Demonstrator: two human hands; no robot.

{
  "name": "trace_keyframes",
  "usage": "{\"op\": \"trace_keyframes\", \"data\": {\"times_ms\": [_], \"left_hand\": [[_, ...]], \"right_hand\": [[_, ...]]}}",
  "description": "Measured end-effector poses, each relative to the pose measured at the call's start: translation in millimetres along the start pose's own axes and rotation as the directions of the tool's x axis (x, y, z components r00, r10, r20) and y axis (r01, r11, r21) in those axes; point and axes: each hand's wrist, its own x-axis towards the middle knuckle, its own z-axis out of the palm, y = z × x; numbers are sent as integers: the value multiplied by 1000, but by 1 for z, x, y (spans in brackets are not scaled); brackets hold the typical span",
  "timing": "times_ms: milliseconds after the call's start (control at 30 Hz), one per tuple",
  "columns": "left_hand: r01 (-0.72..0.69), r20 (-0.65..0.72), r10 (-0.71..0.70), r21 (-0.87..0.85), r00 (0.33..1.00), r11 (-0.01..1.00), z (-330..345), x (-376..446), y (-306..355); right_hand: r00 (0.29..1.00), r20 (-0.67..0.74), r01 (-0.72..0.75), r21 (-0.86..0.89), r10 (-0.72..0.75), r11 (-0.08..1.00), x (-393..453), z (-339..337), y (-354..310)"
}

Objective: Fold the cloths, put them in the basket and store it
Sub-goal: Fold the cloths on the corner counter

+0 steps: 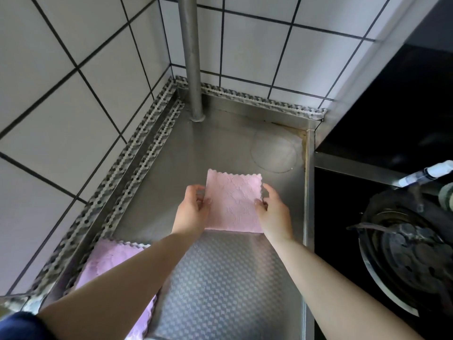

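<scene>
The pink cloth [232,202] lies flat on the steel counter [220,133], about midway between the counter's left and right edges and just beyond the embossed mat [220,278]. It appears already folded to a small rectangle. The left hand [192,209] pinches its left edge between thumb and fingers; the right hand [272,207] pinches its right edge the same way.

To complete the fold well, keep both grips level, bring the scalloped far edge squarely onto the near edge, match the corners, then press the crease flat with the palms.

A second cloth [110,261], lilac-pink, lies unfolded at the counter's near left edge, partly under the left forearm. No basket is in view.

A gas burner [402,246] sits beyond the right edge; keep cloth away from it.

No brand, label or legible writing is visible.
</scene>
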Motion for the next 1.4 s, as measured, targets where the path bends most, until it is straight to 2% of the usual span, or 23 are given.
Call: {"op": "trace_keyframes", "data": {"times_ms": [67, 133, 200, 267, 300, 367, 433, 500, 700, 767, 867, 933, 1033, 1100, 1233, 1333, 1400], "left_hand": [[38, -10, -37, 16, 999, 999, 0, 1, 0], [-18, -54, 23, 96, 998, 995, -1, 1, 0], [-249, -64, 280, 303, 958, 920, -2, -1, 2], [-480, 95, 504, 493, 859, 726, 2, 1, 5], [-526, 206, 506, 552, 838, 647, 6, 2, 9], [-544, 385, 389, 666, 837, 511, 14, 7, 11], [-524, 450, 269, 744, 851, 414, 19, 13, 5], [-495, 443, 220, 772, 869, 399, 18, 18, -3], [-482, 444, 192, 772, 875, 413, 16, 25, -7], [-480, 442, 195, 749, 875, 457, 11, 23, -2], [-336, 275, 197, 688, 941, 643, -5, 14, 2], [-238, 175, 162, 690, 971, 683, -16, 5, 3], [-268, 193, 185, 673, 964, 689, -20, -3, -1], [-282, 214, 190, 581, 958, 763, -18, 2, -1], [-167, 203, 104, 322, 974, 932, -18, 4, 9], [-48, 137, 24, 176, 990, 983, -30, -3, 16], [7, 92, -17, 110, 996, 994, -44, -10, 16]], "right_hand": [[1000, -12, -6, 15, 6, 1000, 2, 2, 0], [994, -107, 36, 19, -33, 999, 3, 2, -2], [943, -206, 225, -177, -260, 958, 5, 4, -4], [874, -113, 396, -399, -473, 827, 7, 12, -7], [873, 8, 437, -457, -488, 774, 6, 16, -12], [889, 216, 453, -541, -403, 709, 3, 24, -15], [902, 292, 433, -596, -320, 677, 5, 30, -9], [913, 291, 407, -625, -285, 666, 7, 31, 3], [942, 259, 333, -640, -214, 692, 7, 26, 10], [948, 252, 311, -596, -196, 740, 8, 21, 4], [982, 13, 176, -426, -188, 888, 2, 5, 2], [990, -71, 99, -261, -121, 960, -5, -4, 8], [1000, 1, -19, -109, 20, 994, -10, -5, 9], [996, 28, -83, -34, 84, 996, -8, -4, 2], [991, 44, -129, 140, 124, 982, -9, 1, -10], [976, 137, -205, 338, 167, 918, -22, 4, -16], [941, 256, -327, 515, 222, 793, -35, 6, -24]]}}
